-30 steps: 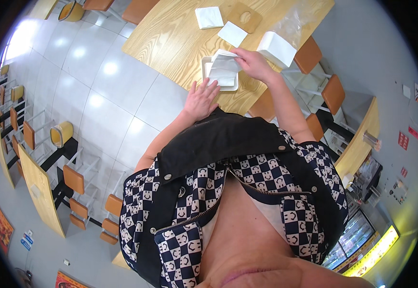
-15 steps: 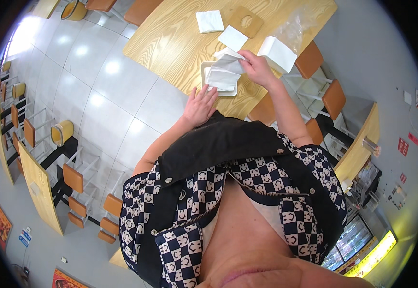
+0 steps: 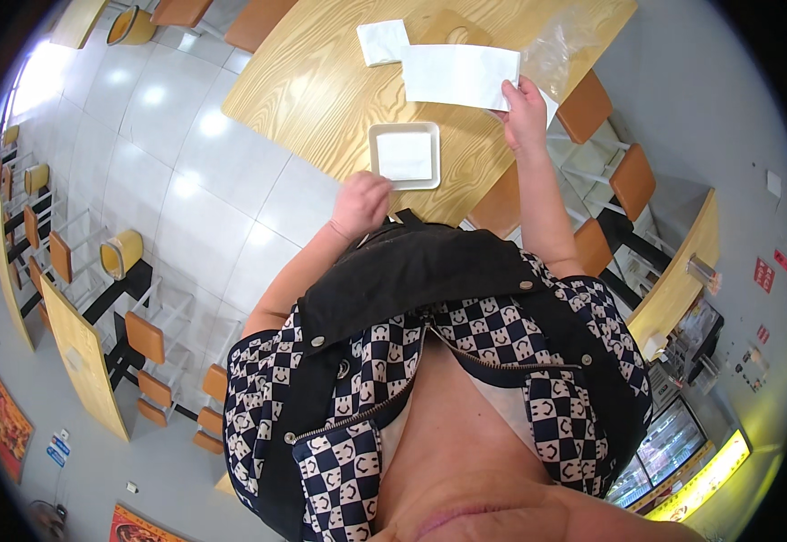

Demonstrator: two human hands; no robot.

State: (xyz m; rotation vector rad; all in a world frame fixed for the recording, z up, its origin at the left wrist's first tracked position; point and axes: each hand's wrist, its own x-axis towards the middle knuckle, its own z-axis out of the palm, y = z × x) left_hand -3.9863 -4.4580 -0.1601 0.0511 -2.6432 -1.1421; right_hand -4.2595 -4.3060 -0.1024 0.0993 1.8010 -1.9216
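Observation:
A white paper napkin, opened out flat, hangs above the table with its right end pinched in my right hand. Below it, a shallow off-white tray holds a folded white napkin, which lies flat inside. My left hand is beside the tray's near left corner, its fingers curled in and slightly blurred; nothing shows in them. Farther back on the left lies a squarish stack of white napkins. A wooden block with a round hole is partly covered by the held napkin.
The wooden table has a slanting left edge near my left arm. A crumpled clear plastic bag lies at its right. Brown seats stand along the right side. Tables, stools and a yellow bin are at the left.
My right hand has moved right and away from me, lifting a napkin off the tray and spreading it out. My left hand has drawn back from the tray, fingers curling.

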